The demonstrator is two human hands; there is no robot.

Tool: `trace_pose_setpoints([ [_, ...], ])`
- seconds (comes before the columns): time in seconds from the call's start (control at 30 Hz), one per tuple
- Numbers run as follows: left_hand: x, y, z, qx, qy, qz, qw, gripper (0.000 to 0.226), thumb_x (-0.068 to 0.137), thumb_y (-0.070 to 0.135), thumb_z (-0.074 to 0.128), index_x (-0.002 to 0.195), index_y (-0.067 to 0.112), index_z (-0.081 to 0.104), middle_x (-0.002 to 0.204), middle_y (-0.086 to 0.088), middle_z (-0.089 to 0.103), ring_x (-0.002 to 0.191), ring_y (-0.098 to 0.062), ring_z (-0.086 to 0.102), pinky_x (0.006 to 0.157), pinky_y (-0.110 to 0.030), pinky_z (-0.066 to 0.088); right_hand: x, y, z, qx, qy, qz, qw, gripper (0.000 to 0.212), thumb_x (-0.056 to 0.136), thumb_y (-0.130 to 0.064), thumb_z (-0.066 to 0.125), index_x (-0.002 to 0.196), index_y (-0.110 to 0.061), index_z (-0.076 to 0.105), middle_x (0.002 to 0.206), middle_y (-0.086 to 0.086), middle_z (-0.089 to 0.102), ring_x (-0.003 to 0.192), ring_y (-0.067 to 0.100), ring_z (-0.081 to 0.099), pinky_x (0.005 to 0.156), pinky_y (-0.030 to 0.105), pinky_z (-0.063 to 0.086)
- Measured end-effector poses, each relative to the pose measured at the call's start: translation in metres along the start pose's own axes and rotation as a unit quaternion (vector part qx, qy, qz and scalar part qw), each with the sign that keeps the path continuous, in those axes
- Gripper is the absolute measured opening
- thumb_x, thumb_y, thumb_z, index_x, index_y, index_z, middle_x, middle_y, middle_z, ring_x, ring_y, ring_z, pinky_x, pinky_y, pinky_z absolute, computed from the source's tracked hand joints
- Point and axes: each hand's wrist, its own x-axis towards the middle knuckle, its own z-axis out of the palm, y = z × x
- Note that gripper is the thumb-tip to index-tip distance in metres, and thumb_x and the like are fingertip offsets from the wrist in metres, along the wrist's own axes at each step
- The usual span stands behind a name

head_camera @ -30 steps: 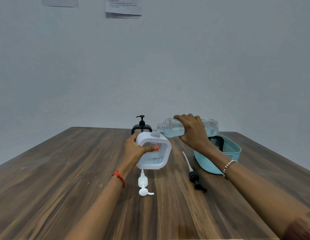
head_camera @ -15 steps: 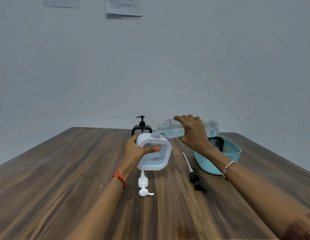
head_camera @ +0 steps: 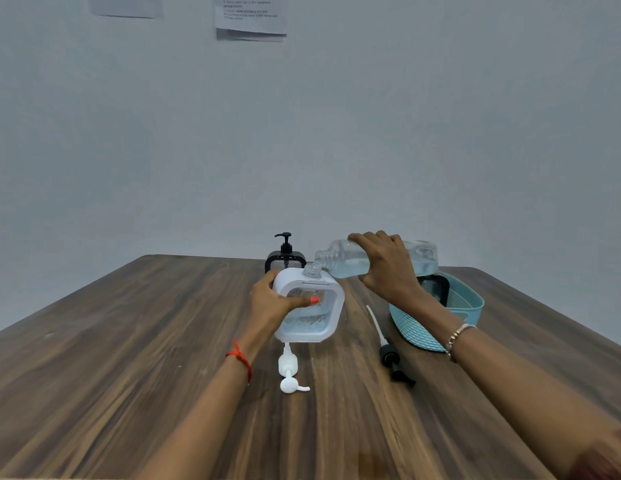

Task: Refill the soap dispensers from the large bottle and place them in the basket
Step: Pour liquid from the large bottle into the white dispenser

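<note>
At mid-bench, your left hand (head_camera: pixel 271 303) grips the white dispenser (head_camera: pixel 312 308) while your right hand (head_camera: pixel 388 268) wraps the clear bottle (head_camera: pixel 347 263), held almost level with its threaded mouth just over the dispenser's narrow neck. That opening is small, so a wobble or a steeper tip would likely send thin liquid down the slick plastic onto the wood-grain bench (head_camera: pixel 129 375). Both shells look hard and smooth, the dispenser square with rounded corners and a ribbed clear window, and the ribbed blue basket (head_camera: pixel 466 308) sits beside your right wrist.
</note>
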Motion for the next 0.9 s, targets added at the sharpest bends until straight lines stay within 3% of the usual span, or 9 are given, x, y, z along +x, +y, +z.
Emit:
trace_pose_setpoints([
  [0.13,-0.0007,0.0005,0.0001,0.002,0.002,0.0,1.0,0.05,0.054,0.012,0.089,0.092,0.019,0.058,0.081,0.005,0.064,0.077,-0.017,0.062,0.065,-0.023,0.052,0.0002,-0.0012,-0.0008,0.001,0.0,0.001,1.0,0.062,0.041,0.004,0.079,0.1,-0.01,0.064,0.081,0.004,0.067,0.068,0.028,0.06,0.066,0.034,0.045],
  [0.3,-0.0011,-0.0007,0.0,0.002,0.007,0.002,1.0,0.049,0.052,0.011,0.09,0.088,0.022,0.058,0.081,0.004,0.065,0.077,-0.017,0.062,0.069,-0.028,0.054,0.0001,-0.0021,-0.0009,0.001,0.001,0.001,1.0,0.061,0.042,0.004,0.078,0.099,-0.01,0.064,0.08,0.004,0.067,0.068,0.028,0.06,0.066,0.033,0.045],
  [0.73,-0.0019,-0.0043,-0.0014,-0.011,0.007,0.001,1.0,0.049,0.053,0.012,0.09,0.089,0.022,0.059,0.081,0.005,0.065,0.075,-0.014,0.062,0.066,-0.024,0.053,-0.0006,-0.0034,-0.0008,-0.002,-0.002,-0.004,1.0,0.065,0.038,0.004,0.079,0.1,-0.01,0.064,0.079,0.004,0.066,0.067,0.027,0.06,0.065,0.033,0.045],
  [0.9,-0.0039,-0.0051,-0.0013,-0.023,0.002,-0.002,1.0,0.047,0.053,0.012,0.09,0.085,0.025,0.058,0.081,0.004,0.066,0.075,-0.014,0.063,0.064,-0.022,0.052,0.0003,-0.0045,0.0024,0.032,-0.02,0.023,0.999,0.066,0.043,0.002,0.079,0.105,-0.009,0.063,0.084,0.005,0.067,0.072,0.028,0.06,0.068,0.03,0.039],
])
